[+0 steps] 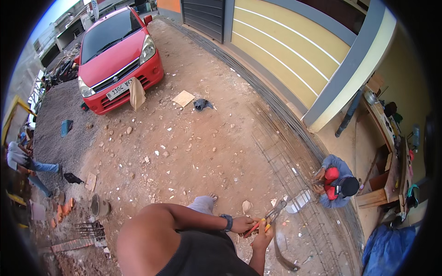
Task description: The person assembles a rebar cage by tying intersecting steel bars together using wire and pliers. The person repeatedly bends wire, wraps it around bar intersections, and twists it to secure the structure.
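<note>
In front of my body, my left hand [243, 224] and my right hand [263, 236] are closed on the red and yellow handles of a pair of pliers [275, 210]. Their grey metal jaws point away from me, toward the steel bar mesh [294, 179] on the ground. Whether anything sits between the jaws is too small to tell. A dark watch [226, 222] is on my left wrist. Just right of my right hand lies a long curved piece [282, 256], brown and blade-like. A pale flat piece [299, 201] rests by the mesh beyond the jaws.
A person in a blue jacket and dark cap [343, 186] crouches right of the mesh. Long steel bars [271, 99] run along the yellow wall. A red car [120, 60] stands at the far left, near a gravel heap [55, 110]. Another person [34, 165] is at left, near a bucket [99, 206].
</note>
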### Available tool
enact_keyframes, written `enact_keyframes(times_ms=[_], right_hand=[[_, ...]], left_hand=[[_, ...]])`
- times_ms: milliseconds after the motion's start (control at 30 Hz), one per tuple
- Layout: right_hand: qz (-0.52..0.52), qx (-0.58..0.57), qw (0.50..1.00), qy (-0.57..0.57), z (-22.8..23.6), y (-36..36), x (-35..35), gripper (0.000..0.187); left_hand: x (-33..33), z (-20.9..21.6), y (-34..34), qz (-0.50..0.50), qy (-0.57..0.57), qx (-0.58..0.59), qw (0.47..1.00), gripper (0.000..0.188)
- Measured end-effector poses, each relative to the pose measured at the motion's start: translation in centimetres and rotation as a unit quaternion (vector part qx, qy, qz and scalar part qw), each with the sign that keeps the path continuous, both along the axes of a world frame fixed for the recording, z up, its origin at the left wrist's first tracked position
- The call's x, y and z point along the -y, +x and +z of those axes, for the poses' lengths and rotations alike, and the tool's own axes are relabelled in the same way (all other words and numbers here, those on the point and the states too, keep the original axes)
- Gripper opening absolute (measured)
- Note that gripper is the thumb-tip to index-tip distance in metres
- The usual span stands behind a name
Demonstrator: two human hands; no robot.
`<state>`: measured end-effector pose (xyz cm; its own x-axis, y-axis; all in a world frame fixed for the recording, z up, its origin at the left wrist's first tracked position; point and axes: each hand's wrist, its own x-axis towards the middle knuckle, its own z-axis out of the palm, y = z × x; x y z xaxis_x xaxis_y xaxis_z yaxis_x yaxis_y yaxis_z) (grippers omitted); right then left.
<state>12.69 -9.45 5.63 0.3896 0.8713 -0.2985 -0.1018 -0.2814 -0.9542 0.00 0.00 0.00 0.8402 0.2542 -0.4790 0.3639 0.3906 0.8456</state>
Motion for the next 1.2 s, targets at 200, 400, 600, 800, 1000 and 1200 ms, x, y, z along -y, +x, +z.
enact_keyframes(times_ms=[200, 400, 600, 800, 1000, 1200], right_hand=[[-0.003, -0.071, 0.996, 0.055, 2.6, -0.9, 1.6, 0.025], [-0.037, 0.070, 0.996, 0.032, 0.6, -0.2, 1.5, 0.012], [-0.074, 0.129, 0.987, 0.067, 2.7, -6.5, 2.1, 0.014], [-0.131, 0.006, 0.989, -0.066, 4.7, -10.3, 2.6, 0.019], [-0.205, -0.051, 0.976, -0.058, 5.6, -15.6, 4.3, 0.024], [-0.336, -0.186, 0.920, -0.074, 0.5, -19.5, 6.5, 0.028]], left_hand=[[3.1, -1.2, -4.6, 0.141, 0.077, -0.034, 0.986, 0.019], [1.8, 3.5, -7.0, 0.211, -0.041, 0.041, 0.976, 0.021], [2.1, 8.1, -8.6, 0.106, -0.001, 0.056, 0.993, 0.020], [2.0, 7.2, -12.3, 0.020, -0.003, 0.075, 0.997, 0.022], [1.1, 5.5, -16.5, -0.057, -0.080, 0.072, 0.993, 0.020], [0.8, 5.8, -18.0, -0.192, 0.196, 0.133, 0.952, 0.019]])
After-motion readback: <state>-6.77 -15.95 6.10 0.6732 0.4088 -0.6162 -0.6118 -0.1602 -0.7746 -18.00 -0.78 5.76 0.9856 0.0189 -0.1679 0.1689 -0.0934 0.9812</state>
